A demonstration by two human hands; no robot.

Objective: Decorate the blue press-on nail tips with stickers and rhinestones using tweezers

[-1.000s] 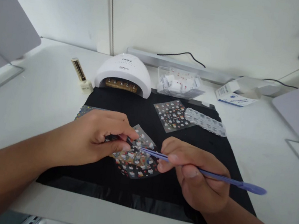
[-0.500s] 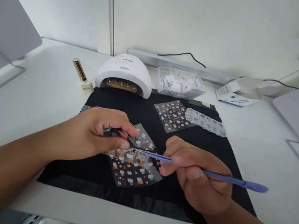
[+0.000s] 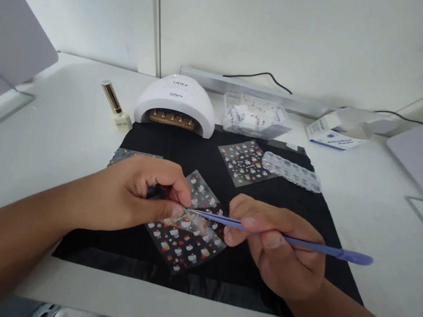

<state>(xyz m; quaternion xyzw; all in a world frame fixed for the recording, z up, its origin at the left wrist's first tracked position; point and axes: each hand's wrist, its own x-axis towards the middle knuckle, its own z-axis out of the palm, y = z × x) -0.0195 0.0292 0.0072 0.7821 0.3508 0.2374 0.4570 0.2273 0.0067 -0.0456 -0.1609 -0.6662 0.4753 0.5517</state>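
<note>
And there, in front of the nail lamp (image 3: 176, 102), the patterned sticker sheet (image 3: 185, 245) has been turned: half a second ago its near edge was laid out as a slant, now a corner is pointed toward the near side, away from the lamp. Whether one sheet or overlapping ones are shown there cannot be told. By that swing, a different stretch of the printed cat figures has been brought under the tweezers.

The gap between thumb and index finger of the left hand (image 3: 137, 195) has been narrowed, the two tips now almost together; a dark, see-through edge was visible between them before, and what is gripped there now, if anything, is too small to tell. The purple tweezers (image 3: 225, 221) are clasped in the right hand (image 3: 282, 244), thumb and fingers closed around the shaft. Their points are kept right beside the left fingertips, so close work is still being done at that spot; whether the points are pressed together cannot be seen.

Unmoved, it seems: the second sticker sheet (image 3: 246, 163) to the lamp's front right, overlapped by the clear blister strip (image 3: 293, 172), and the nail polish bottle (image 3: 117, 106), tilted in view to the lamp's left.
</note>
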